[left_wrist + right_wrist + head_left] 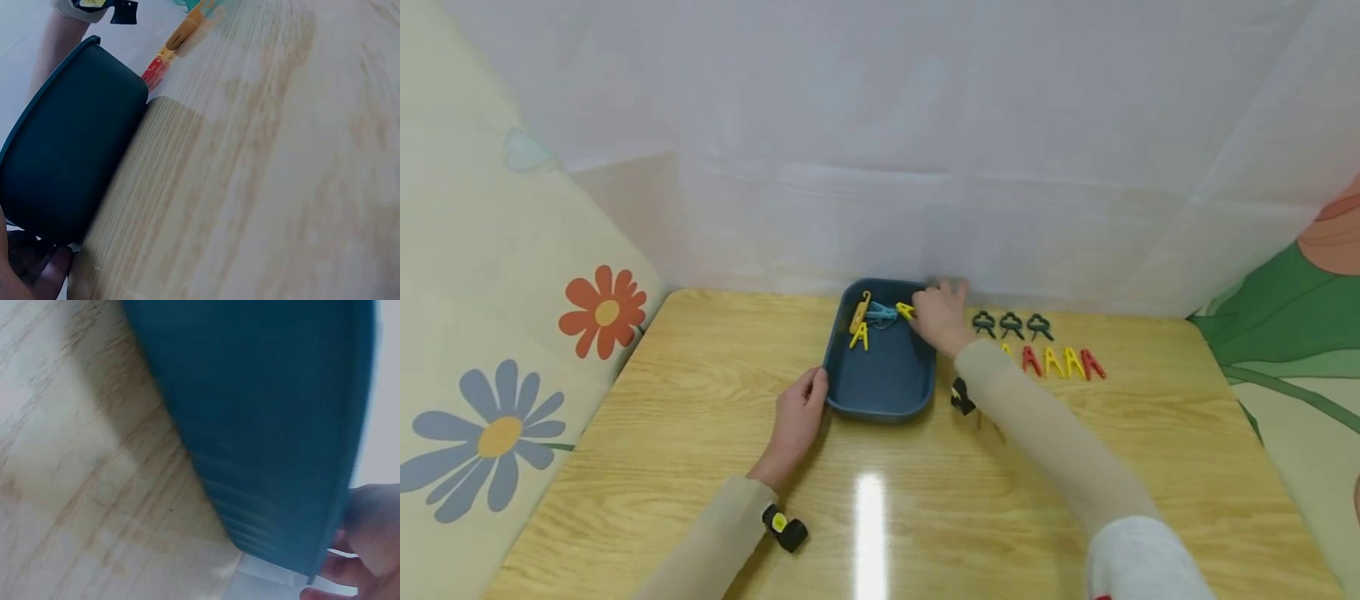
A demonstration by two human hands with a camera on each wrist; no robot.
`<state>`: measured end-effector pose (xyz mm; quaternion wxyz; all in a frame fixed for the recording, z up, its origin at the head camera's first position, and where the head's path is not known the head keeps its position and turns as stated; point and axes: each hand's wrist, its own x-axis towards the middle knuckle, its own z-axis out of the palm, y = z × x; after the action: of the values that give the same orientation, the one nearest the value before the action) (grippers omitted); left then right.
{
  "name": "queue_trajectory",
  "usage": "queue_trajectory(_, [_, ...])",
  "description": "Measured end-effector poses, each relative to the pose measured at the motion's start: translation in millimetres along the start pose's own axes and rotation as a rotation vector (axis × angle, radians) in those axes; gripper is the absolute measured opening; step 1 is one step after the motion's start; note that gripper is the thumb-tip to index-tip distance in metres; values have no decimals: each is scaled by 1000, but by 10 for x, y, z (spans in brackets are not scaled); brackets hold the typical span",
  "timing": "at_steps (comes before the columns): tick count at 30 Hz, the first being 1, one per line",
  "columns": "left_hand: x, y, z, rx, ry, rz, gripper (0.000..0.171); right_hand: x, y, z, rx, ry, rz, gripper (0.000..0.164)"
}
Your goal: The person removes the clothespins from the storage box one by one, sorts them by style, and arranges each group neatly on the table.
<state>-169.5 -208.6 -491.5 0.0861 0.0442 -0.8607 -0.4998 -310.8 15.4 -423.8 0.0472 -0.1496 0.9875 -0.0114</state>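
Observation:
A dark blue plastic basin [880, 383] stands on the wooden table. My left hand [801, 412] grips its near left edge; in the left wrist view its fingers [53, 275] curl at the basin's lower corner. Over the far right rim is my right hand [942, 317], with a yellow clothespin [905, 311] sticking out at its thumb side, apparently pinched. Its other fingers spread beyond the rim. Inside the basin lie another yellow clothespin [860, 337], an orange-yellow hooked clip [860, 312] and blue clips [881, 314]. The right fingertips are partly hidden.
Right of the basin, several red and yellow clothespins [1052, 362] lie in a row, partly behind the right sleeve. Three dark green clips [1011, 325] form a row behind them. A white sheet [820, 225] hangs at the table's back edge.

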Motion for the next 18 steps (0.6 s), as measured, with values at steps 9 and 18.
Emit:
queue_trajectory(9, [-12, 12, 3, -8, -5, -10, 38, -221, 167, -188, 147, 70, -28, 33])
queue_trajectory(18, [-8, -2, 10, 4, 11, -6, 38, -467, 415, -300, 241, 136, -61, 32])
